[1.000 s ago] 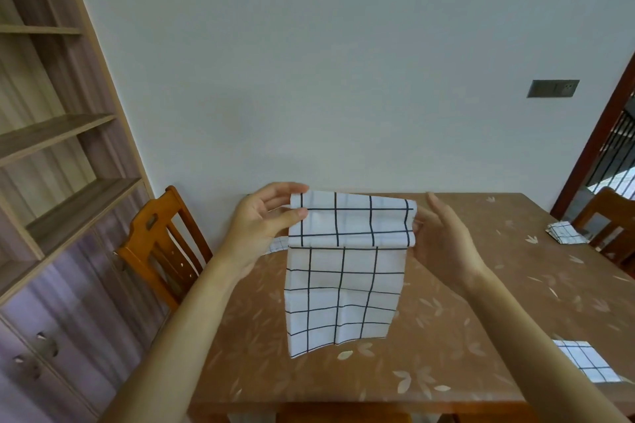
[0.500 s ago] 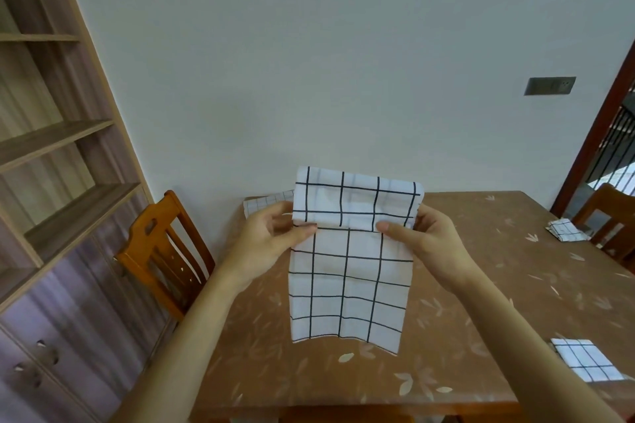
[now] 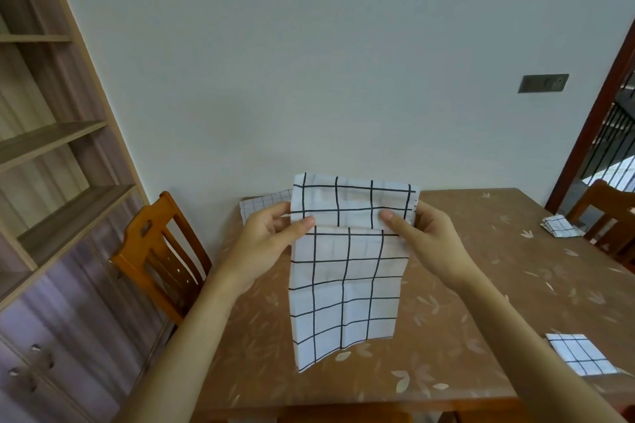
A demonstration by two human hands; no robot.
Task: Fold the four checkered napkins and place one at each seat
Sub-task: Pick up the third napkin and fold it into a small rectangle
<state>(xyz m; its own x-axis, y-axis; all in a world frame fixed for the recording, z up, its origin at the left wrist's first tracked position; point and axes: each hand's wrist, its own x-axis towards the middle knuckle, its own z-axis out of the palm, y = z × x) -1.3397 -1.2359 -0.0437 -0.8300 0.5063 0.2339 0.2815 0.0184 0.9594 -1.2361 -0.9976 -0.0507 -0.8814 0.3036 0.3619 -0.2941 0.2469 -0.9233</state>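
Observation:
A white napkin with a black grid (image 3: pixel 343 285) hangs in the air above the brown table (image 3: pixel 446 319), its top part doubled over. My left hand (image 3: pixel 271 240) pinches its left upper edge and my right hand (image 3: pixel 426 237) pinches its right upper edge. A folded napkin (image 3: pixel 580 354) lies at the table's near right. Another folded napkin (image 3: pixel 560 226) lies at the far right, by a chair. A third napkin (image 3: pixel 261 208) lies at the far left edge, partly hidden behind my left hand.
An orange wooden chair (image 3: pixel 158 251) stands at the table's left side, next to a wooden shelf unit with drawers (image 3: pixel 51 216). Another chair (image 3: pixel 604 213) sits at the far right by a doorway. A white wall runs behind the table.
Both hands raised the napkin slightly and shifted their pinch lower on it, thumbs now at the front on the fold line. The hanging part swung a little.

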